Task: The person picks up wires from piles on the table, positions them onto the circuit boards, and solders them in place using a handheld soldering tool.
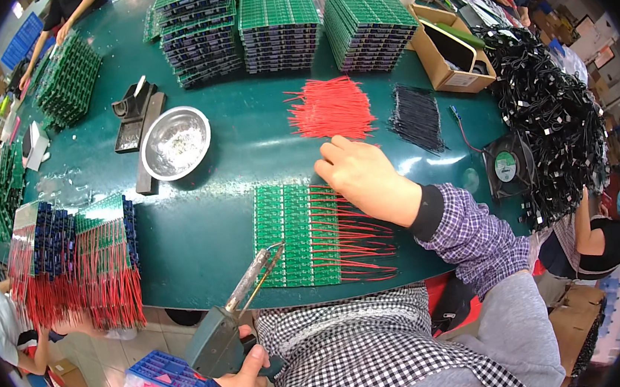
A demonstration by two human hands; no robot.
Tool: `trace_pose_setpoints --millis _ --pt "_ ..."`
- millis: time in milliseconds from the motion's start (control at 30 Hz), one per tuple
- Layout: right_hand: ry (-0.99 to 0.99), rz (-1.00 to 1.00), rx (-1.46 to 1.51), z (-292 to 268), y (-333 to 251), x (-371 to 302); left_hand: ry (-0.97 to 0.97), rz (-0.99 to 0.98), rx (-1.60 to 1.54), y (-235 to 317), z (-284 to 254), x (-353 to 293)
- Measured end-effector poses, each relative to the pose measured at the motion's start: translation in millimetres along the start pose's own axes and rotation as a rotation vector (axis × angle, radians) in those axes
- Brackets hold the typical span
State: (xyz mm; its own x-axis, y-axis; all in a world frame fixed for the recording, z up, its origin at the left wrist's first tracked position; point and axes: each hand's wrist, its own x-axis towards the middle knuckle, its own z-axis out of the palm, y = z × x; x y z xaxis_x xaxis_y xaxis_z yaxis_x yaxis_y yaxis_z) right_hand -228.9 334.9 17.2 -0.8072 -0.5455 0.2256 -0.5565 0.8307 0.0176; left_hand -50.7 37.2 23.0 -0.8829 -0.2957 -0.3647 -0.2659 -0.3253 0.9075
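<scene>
My left hand (248, 384) is wrapped round the handle of a dark green soldering gun (216, 343). Its metal barrel points up and right, and the tip is over the middle of a green circuit board panel (271, 212); whether it touches cannot be seen. Red wires (362, 229) stick out in a row from the panel's right part toward the right. Above the panel's upper right corner is my right hand (364, 177), its fingers curled closed just below a pile of loose red wires (330, 109). What those fingers hold, if anything, is hidden.
Black wires (416, 118) lie right of the red pile. A metal bowl (203, 145) and a soldering stand (140, 120) are at left. Stacked boards (279, 25) line the back; wired panels (105, 235) occupy the left edge. A small fan (509, 165) and black cables (548, 111) stand right.
</scene>
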Motion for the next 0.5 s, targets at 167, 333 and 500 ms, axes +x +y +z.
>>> trace_pose_setpoints --millis 167,333,500 --pt "0.127 0.064 0.066 -1 -1 -17 -0.02 -0.02 0.032 0 1 -3" --pt "0.314 0.146 0.153 22 36 -3 -0.056 -0.019 0.025 -2 3 0" --pt "0.379 0.223 0.25 56 55 9 -0.016 -0.055 0.045 1 6 -4"
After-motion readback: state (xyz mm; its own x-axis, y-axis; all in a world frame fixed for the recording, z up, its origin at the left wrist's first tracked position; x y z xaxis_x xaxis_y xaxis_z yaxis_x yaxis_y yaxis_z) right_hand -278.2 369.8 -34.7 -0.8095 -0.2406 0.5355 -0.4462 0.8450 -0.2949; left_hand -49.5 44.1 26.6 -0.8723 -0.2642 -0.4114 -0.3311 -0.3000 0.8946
